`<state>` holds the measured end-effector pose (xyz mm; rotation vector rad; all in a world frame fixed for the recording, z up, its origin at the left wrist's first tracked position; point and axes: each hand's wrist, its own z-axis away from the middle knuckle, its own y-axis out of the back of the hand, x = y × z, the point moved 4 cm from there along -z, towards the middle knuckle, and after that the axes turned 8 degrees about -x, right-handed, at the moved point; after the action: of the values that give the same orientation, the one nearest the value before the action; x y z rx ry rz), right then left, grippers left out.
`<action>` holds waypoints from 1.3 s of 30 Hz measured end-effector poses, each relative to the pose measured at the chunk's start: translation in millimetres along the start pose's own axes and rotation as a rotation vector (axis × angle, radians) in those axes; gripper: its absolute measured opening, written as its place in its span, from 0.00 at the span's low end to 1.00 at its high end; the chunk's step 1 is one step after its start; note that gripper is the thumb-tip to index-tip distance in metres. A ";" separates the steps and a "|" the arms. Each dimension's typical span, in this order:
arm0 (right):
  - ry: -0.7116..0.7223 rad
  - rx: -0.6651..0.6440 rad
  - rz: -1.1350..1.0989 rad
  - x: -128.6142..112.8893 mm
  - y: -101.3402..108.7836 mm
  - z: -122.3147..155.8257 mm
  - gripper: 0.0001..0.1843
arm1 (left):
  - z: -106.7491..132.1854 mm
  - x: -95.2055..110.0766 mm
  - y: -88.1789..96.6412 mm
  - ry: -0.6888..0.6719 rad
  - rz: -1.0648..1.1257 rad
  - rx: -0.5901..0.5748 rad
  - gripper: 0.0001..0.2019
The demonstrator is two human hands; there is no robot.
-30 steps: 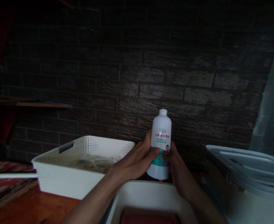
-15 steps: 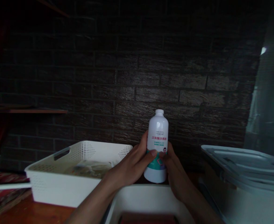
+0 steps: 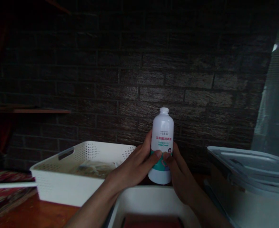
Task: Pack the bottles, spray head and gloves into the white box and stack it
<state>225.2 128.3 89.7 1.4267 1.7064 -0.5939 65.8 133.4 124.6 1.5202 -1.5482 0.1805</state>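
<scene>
I hold a white plastic bottle (image 3: 162, 136) upright in front of me, with a white cap, red lettering and a teal band on its label. My left hand (image 3: 134, 166) wraps its left side, thumb across the label. My right hand (image 3: 179, 177) grips the lower right side, its thumb meeting the left thumb on the teal band. The bottle hangs in the air above the far edge of a white bin (image 3: 139, 202) close to me.
A white perforated basket (image 3: 58, 185) holding a plastic-wrapped item stands at the left on a wooden table (image 3: 35, 215). Grey-white lids (image 3: 251, 164) are stacked at the right. A dark brick wall (image 3: 130, 69) rises behind. A patterned red cloth (image 3: 1, 193) lies at far left.
The bottle and both hands have stayed together and shifted only slightly in the picture as the view moved. The grip is unchanged.
</scene>
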 end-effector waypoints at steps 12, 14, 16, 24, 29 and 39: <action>-0.041 -0.042 0.004 3.4 -1.8 -0.1 0.26 | -6.5 -2.4 10.5 0.042 0.169 0.120 0.23; -0.041 -0.065 -0.031 4.2 -3.6 0.5 0.25 | -10.4 -7.8 12.6 0.034 0.302 0.115 0.21; -0.050 -0.091 -0.062 5.3 -5.7 1.2 0.24 | -13.6 -12.9 12.7 0.041 0.426 0.100 0.20; -0.084 -0.197 -0.121 0.9 -10.1 4.1 0.26 | -17.0 -14.7 5.3 0.074 0.802 0.147 0.20; -0.077 -0.288 -0.206 4.2 -14.9 3.0 0.33 | -15.4 -11.8 6.3 0.065 0.854 0.216 0.17; -0.094 -0.335 -0.282 6.6 -21.7 -1.2 0.29 | -16.9 -12.0 5.0 0.019 0.822 0.201 0.18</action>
<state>203.9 127.6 81.8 0.9196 1.8438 -0.4873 67.6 154.4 128.3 0.9302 -2.1088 0.8306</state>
